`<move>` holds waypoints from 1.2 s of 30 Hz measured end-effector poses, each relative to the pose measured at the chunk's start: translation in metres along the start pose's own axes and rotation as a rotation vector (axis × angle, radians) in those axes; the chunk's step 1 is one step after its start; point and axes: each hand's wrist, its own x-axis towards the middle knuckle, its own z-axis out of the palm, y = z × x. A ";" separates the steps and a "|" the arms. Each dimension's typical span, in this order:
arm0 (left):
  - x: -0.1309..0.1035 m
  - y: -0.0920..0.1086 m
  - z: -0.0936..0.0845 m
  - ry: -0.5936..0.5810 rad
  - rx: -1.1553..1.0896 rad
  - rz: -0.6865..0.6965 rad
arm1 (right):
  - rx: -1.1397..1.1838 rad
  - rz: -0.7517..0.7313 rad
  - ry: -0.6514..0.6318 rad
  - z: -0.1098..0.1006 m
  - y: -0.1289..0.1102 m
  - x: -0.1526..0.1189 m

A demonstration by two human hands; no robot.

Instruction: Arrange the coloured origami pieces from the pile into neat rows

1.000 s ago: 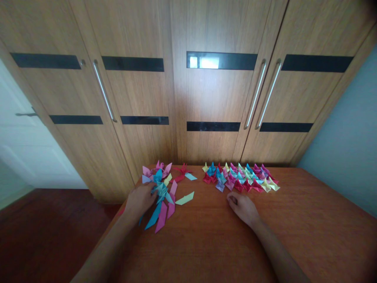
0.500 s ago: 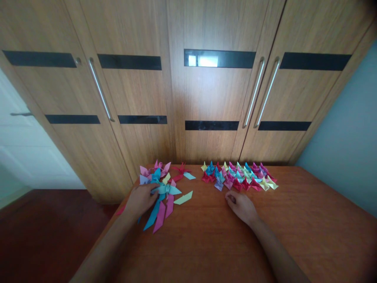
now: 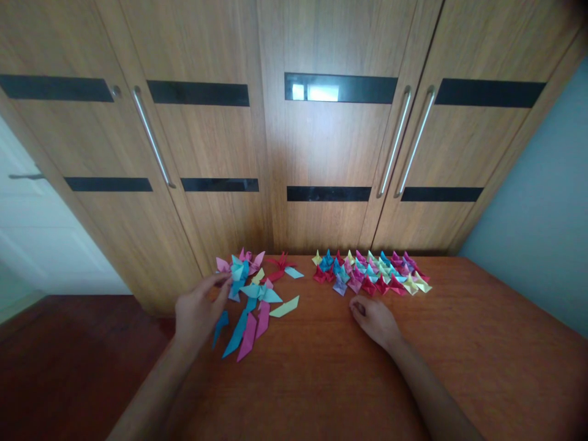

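At the left, my left hand (image 3: pixel 199 309) pinches a light teal folded paper piece (image 3: pixel 239 267) above a loose pile. That pile holds pink folded pieces (image 3: pixel 255 261), another light teal piece (image 3: pixel 261 293) and flat strips, among them a blue strip (image 3: pixel 236 335), a magenta strip (image 3: pixel 248 337) and a pale green strip (image 3: pixel 285 307). My right hand (image 3: pixel 376 321) rests on the table with its fingers curled and nothing visible in them. Just beyond it stand several rows of small folded paper pieces (image 3: pixel 370 274) in red, blue, yellow, pink and green.
The brown wooden table (image 3: pixel 321 380) reaches back to a wooden wardrobe (image 3: pixel 321 147) with long metal handles. A white door (image 3: pixel 41 245) is at the far left, and a pale blue wall (image 3: pixel 542 214) at the right. A dark blue strip (image 3: pixel 220 327) lies near the table's left edge.
My left hand has drawn back to the left and lifted, with a light teal piece now between its fingertips. The right hand has stayed on the table, fingers curled.
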 end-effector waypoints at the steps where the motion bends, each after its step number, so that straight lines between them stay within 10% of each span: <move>1: -0.001 0.008 0.002 -0.001 -0.057 0.038 | 0.045 -0.011 0.014 0.001 -0.002 0.000; 13: -0.045 0.109 0.082 -0.462 -0.425 0.371 | 0.875 0.008 -0.215 0.001 -0.036 -0.006; 25: -0.052 0.108 0.111 -0.674 -0.917 -0.097 | 0.834 -0.034 -0.179 0.003 -0.032 -0.001; 36: -0.031 0.119 0.117 -0.529 -0.483 0.169 | 0.340 -0.062 0.052 0.013 -0.005 0.005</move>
